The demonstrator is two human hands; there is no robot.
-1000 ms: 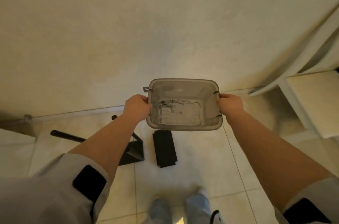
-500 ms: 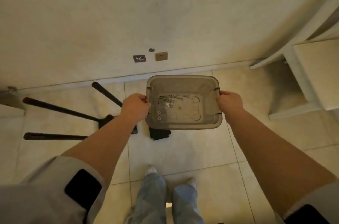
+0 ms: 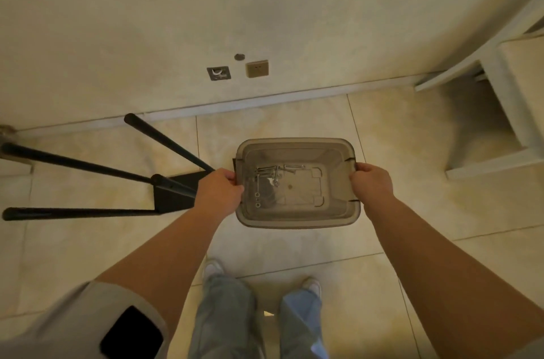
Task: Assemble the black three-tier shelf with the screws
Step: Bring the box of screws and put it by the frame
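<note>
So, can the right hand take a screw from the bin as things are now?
Probably not: the right hand grips the grey bin's rim, as does the left hand. The screws themselves lie uncovered.

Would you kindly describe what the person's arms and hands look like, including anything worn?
Both hands, left hand and right hand, are bare, without gloves or rings. Forearms are uncovered. Light grey short sleeves end near the elbows, each bearing a black rectangular patch.
</note>
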